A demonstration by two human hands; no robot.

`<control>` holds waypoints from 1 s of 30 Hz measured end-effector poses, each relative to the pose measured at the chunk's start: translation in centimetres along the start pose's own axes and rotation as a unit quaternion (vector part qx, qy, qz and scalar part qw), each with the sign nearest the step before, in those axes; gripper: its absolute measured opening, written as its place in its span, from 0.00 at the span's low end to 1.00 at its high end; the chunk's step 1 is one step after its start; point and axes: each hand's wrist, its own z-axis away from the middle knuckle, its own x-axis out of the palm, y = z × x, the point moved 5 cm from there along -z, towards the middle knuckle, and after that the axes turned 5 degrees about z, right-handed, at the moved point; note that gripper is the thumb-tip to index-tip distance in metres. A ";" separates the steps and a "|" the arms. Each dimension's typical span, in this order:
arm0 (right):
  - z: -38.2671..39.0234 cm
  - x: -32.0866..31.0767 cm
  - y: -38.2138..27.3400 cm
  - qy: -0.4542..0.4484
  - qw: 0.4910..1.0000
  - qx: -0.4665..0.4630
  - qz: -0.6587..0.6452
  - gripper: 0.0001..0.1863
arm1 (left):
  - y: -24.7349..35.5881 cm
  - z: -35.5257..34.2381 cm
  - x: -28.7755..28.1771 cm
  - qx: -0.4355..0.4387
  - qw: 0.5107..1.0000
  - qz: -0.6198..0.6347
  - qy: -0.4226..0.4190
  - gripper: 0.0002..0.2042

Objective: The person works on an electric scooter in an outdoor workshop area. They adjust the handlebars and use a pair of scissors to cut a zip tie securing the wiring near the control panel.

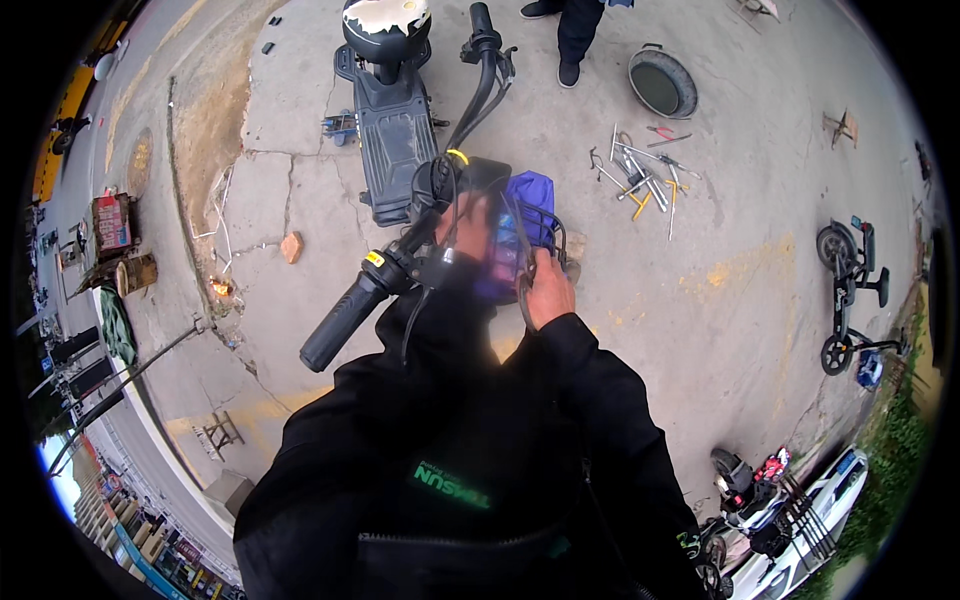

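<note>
A dark electric scooter stands in front of me, its handlebar [390, 260] running from a black grip [340, 322] at lower left to the other grip at the top. Black cables hang around its middle. At the scooter's front is a black wire basket [541, 226] with a blue-purple bag [530, 190] in it. My left hand [465, 228] is behind the cables beside the handlebar's centre; its fingers are hidden and hazy. Against the basket's near side, my right hand [550, 290] has its fingers curled around the rim.
Several hand tools [645, 180] lie on the concrete at right, below a dark round basin [662, 82]. Another person's legs [578, 40] stand at the top. A brick piece [291, 247] lies at left. Another scooter [845, 290] is parked far right.
</note>
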 end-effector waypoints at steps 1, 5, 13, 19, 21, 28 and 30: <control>-0.2 0.2 -0.3 -0.001 1.000 0.004 -0.001 0.14 | 0.0 0.0 -0.1 0.003 1.000 0.018 -0.017 0.09; -1.5 0.6 -1.2 0.029 0.999 -0.040 0.001 0.17 | -0.1 0.1 -0.7 -0.089 0.987 0.130 -0.045 0.10; -3.3 0.1 -2.0 0.048 0.996 -0.073 0.002 0.17 | 2.0 0.6 -0.7 -0.103 0.961 0.251 -0.054 0.11; -3.7 0.0 -2.2 0.038 0.997 -0.065 -0.008 0.16 | 1.9 0.6 -0.8 -0.133 0.961 0.239 -0.040 0.11; -3.7 0.0 -2.3 0.041 0.997 -0.068 -0.007 0.16 | 2.1 0.6 -0.9 -0.129 0.963 0.231 -0.039 0.10; -3.7 0.1 -2.4 0.047 0.997 -0.051 -0.029 0.09 | 2.8 0.6 -1.0 -0.090 0.973 0.205 -0.050 0.10; -3.8 0.4 -2.5 0.050 0.997 -0.049 -0.031 0.10 | 2.8 0.7 -0.9 -0.101 0.972 0.202 -0.057 0.09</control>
